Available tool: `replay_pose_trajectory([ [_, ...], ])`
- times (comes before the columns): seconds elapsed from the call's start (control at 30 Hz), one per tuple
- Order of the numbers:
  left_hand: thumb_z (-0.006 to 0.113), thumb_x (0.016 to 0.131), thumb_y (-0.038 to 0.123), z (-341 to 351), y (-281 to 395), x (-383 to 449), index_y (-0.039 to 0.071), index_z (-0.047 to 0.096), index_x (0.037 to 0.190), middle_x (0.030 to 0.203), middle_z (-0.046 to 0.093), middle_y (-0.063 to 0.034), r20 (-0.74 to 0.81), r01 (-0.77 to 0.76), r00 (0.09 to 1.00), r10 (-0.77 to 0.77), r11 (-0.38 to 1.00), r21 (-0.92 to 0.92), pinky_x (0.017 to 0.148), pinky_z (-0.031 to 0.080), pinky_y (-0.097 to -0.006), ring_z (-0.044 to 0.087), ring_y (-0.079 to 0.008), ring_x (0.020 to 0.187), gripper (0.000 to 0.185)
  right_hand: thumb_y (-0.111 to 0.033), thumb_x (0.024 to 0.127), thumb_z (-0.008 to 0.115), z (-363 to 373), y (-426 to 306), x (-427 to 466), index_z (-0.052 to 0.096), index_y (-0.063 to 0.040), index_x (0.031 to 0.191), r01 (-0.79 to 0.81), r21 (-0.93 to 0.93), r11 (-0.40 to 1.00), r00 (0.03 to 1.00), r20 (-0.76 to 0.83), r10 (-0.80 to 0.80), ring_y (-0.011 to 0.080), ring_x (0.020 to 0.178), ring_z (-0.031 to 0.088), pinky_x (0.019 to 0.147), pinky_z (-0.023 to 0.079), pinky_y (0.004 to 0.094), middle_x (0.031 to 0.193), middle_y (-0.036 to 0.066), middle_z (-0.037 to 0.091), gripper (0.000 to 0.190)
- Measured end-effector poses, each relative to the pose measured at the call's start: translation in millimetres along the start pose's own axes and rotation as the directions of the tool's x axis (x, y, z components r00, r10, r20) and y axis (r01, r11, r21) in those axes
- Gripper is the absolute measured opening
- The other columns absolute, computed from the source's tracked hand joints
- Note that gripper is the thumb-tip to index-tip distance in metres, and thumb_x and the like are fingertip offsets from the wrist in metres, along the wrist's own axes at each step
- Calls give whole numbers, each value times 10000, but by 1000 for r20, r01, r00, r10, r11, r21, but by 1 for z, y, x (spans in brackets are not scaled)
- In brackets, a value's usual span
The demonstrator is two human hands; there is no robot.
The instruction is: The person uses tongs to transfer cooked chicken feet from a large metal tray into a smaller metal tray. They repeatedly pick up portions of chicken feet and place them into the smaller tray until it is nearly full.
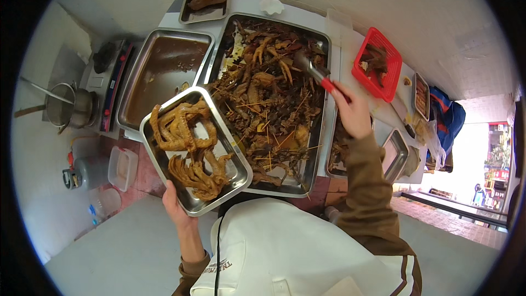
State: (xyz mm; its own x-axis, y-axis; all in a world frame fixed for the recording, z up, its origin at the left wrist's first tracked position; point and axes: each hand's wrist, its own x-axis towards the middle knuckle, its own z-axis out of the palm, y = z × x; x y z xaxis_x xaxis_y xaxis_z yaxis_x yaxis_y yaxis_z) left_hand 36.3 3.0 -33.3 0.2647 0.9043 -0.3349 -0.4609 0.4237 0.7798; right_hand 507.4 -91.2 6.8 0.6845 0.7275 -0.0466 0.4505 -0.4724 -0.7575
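Observation:
My left hand grips the near edge of a small stainless steel tray, tilted over the near left corner of a big tray. Browned poultry wings lie at its far end and a bundle of poultry feet at its near end. My right hand is closed around red-handled metal tongs. Their blurred tips reach into the big stainless steel tray, over dark braised meat with feet and skewered pieces; whether they pinch anything cannot be seen.
Left stands a steel tray of brown liquid, then a gas stove and a pot with long handles. A red plastic basket, a knife and smaller trays sit at right. A gas cylinder stands on the floor.

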Motion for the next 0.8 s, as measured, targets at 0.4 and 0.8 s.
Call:
replay_pose_trajectory([
  [0.4, 472, 1141, 359, 4, -3, -5, -40, 524, 1474, 1447, 628, -132, -52, -51, 997, 50, 999, -20, 1114, 482, -415, 624, -252, 1299, 523, -269, 1018, 608, 34, 13, 88, 718, -70, 1305, 203, -446, 872, 978, 49, -203, 472, 997, 690, 891, 546, 533, 1060, 275, 725, 366],
  [0.8, 456, 1144, 369, -7, -7, 1, -6, 515, 1506, 1490, 609, -117, -52, -81, 996, 78, 995, -55, 1151, 464, -436, 603, -265, 1337, 524, -279, 1014, 619, 40, 6, 98, 730, -41, 1285, 253, -426, 868, 967, 74, -246, 463, 981, 694, 897, 553, 523, 1062, 268, 733, 377],
])
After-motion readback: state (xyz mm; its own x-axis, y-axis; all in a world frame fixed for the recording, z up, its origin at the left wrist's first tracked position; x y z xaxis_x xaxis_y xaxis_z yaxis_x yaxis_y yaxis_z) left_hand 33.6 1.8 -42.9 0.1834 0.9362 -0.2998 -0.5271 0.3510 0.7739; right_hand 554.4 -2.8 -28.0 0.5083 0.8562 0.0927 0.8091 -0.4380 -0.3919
